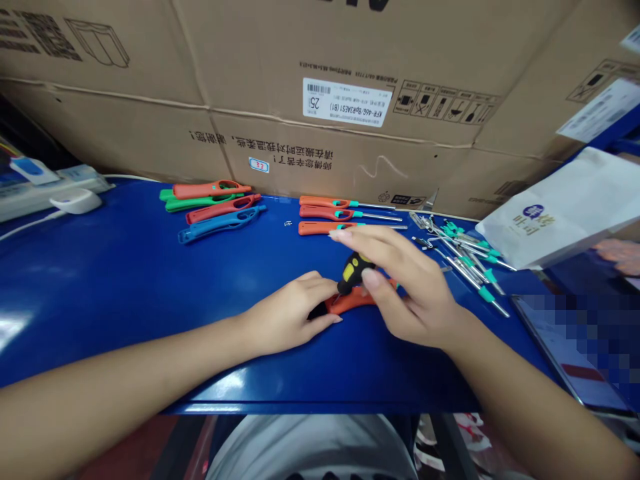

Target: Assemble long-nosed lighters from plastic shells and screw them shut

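Observation:
An orange-red lighter with a long nozzle style body lies on the blue table in front of me. My left hand pinches its left end between thumb and fingers. In my right hand is a short black and yellow screwdriver, tilted, its tip down at the lighter's left part. The fingers of that hand are around the handle, and the palm hides the lighter's right end. Just behind lie several orange-red lighters with metal nozzles, in a stacked row. A few tiny screws lie left of them.
Several red, green and blue lighter shells lie at the back left. Metal nozzle parts with teal pieces are heaped at the right. A cardboard box walls off the back. A white paper bag, a tablet and a power strip flank the table.

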`<state>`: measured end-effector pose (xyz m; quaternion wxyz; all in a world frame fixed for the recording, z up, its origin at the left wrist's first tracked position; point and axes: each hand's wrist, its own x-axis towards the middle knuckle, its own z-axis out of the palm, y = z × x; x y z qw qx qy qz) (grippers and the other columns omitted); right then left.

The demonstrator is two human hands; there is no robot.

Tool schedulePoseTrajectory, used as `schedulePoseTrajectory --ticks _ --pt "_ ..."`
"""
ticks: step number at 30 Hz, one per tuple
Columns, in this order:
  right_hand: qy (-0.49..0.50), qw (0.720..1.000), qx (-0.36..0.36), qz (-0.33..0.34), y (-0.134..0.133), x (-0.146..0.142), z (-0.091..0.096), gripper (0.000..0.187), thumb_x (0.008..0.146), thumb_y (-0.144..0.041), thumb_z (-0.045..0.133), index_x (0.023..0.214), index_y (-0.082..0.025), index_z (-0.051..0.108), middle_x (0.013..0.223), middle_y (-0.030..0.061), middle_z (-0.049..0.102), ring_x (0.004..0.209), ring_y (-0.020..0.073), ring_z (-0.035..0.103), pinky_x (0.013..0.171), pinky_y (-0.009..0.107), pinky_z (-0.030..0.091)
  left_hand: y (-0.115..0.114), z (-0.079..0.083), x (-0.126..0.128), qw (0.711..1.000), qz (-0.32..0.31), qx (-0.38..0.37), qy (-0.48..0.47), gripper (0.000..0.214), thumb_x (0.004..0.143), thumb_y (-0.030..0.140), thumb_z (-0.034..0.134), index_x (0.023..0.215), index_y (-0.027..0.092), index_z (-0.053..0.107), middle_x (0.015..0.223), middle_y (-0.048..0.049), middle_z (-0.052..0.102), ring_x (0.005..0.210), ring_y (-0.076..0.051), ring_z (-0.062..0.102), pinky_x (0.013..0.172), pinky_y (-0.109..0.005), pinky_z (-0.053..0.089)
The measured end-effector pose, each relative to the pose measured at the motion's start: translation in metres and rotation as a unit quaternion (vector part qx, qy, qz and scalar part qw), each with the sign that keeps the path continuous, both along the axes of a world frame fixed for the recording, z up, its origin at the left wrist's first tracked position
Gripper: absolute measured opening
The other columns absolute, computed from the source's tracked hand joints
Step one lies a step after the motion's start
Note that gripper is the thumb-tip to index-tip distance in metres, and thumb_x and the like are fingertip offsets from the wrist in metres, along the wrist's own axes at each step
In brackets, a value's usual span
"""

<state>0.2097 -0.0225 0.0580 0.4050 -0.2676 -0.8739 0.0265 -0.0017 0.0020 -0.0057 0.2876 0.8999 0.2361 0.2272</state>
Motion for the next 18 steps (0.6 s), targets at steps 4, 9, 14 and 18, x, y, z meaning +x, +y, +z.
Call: schedulePoseTrajectory --ticks 4,9,14,18 --pt "0.038 0.999 -0.023 0.013 -0.0005 -0.0014 -0.0006 0.027 0.100 -0.020 0.056 0.126 -0.020 0.062 0.113 0.0075 0.073 0.101 0.0163 0.069 0.087 0.029 0.058 -0.0006 0.0008 0.0004 1.000 0.007 -0.003 0.002 0.017 0.094 0.022 0.066 0.110 0.014 0.066 0.103 -0.0087 0.069 0.097 -0.024 0.062 0.088 -0.037 0.051" --pt "-0.037 0.996 0.076 -0.021 -0.0004 0.0010 -0.0012 0.033 0.098 -0.025 0.060 0.131 -0.018 0.059 0.113 0.0100 0.073 0.100 0.0187 0.070 0.077 0.027 0.057 -0.0012 0.0014 0.0000 1.000 0.002 -0.017 -0.006 0.015 0.094 0.021 0.066 0.108 0.016 0.066 0.111 -0.0085 0.070 0.105 -0.025 0.061 0.095 -0.039 0.050" --pt "0.036 0.996 -0.061 0.054 0.0000 -0.0015 -0.0033 0.036 0.102 -0.016 0.047 0.136 -0.020 0.056 0.121 0.0083 0.071 0.112 0.0167 0.067 0.090 0.029 0.057 -0.0009 -0.0009 -0.0004 1.000 0.009 -0.009 -0.002 0.020 0.094 0.023 0.066 0.112 0.014 0.066 0.111 -0.0111 0.070 0.104 -0.026 0.063 0.092 -0.040 0.051" --pt "-0.017 0.997 0.067 -0.035 -0.0006 0.0014 -0.0025 0.033 0.094 -0.024 0.069 0.126 -0.021 0.063 0.103 0.0057 0.075 0.090 0.0162 0.071 0.073 0.026 0.058 -0.0013 -0.0008 0.0010 1.000 0.011 -0.009 -0.007 0.017 0.094 0.023 0.066 0.110 0.015 0.066 0.104 -0.0082 0.070 0.098 -0.024 0.063 0.089 -0.038 0.052"
